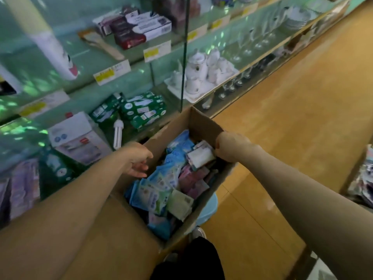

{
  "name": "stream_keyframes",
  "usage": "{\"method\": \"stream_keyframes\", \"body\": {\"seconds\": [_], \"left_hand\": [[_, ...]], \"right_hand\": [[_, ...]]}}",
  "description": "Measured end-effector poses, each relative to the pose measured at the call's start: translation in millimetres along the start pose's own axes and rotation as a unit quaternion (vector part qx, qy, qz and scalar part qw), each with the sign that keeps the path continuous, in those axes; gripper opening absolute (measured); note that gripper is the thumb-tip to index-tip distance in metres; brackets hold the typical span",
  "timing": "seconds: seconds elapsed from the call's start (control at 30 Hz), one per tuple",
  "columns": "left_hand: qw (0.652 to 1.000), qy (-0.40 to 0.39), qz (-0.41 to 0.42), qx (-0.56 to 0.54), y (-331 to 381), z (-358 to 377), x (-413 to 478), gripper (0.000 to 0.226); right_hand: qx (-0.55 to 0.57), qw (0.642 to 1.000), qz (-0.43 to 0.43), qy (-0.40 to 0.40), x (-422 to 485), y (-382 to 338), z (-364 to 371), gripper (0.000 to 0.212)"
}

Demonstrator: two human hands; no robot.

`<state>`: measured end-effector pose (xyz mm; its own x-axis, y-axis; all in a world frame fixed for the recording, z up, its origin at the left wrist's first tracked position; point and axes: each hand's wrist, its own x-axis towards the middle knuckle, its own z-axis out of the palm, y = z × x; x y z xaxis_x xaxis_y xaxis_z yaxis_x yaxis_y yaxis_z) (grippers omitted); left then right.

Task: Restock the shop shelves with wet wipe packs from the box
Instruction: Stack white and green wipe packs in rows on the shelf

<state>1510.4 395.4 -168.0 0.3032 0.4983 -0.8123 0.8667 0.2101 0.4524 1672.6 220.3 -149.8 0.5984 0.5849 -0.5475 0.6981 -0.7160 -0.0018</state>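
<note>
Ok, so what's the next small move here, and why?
Probably lift the white pack clear of the box: the right hand seems to grip it, it sits atop the pile, and the left hand hangs open over the box's left side, holding nothing.

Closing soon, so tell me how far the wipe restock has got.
Done: some green packs lie stacked on the glass shelf. In hand: the right hand grips a white-and-pink pack over the brown cardboard box; the left hand hovers open at its rim. Left: most of it, as the box is full of blue, pink and pale green packs.
</note>
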Motion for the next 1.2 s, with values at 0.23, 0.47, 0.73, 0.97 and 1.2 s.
{"method": "stream_keyframes", "body": {"seconds": [0.23, 0.47, 0.73, 0.97, 1.2], "left_hand": [[0.992, -0.016, -0.069, -0.1, -30.3, 31.8, 66.8, 0.018], [0.984, -0.021, -0.102, -0.145, -47.0, 68.6, 118.8, 0.022], [0.97, -0.021, -0.121, -0.211, -70.5, 94.0, 142.6, 0.03], [0.968, -0.033, -0.113, -0.222, -70.5, 111.8, 154.6, 0.022], [0.91, -0.077, -0.142, -0.381, -73.2, 112.1, 152.9, 0.012]], "right_hand": [[-0.047, 0.994, -0.019, -0.096, 82.6, -1.3, 69.5, 0.025], [-0.136, 0.982, -0.085, -0.104, 149.6, -3.2, 135.3, 0.053], [-0.225, 0.968, -0.1, -0.046, 192.3, -1.6, 174.9, 0.077], [-0.029, 0.994, -0.105, -0.002, 195.7, -13.8, 140.1, 0.034], [0.367, 0.866, -0.084, -0.329, 148.9, -52.1, 149.1, 0.023]]}}
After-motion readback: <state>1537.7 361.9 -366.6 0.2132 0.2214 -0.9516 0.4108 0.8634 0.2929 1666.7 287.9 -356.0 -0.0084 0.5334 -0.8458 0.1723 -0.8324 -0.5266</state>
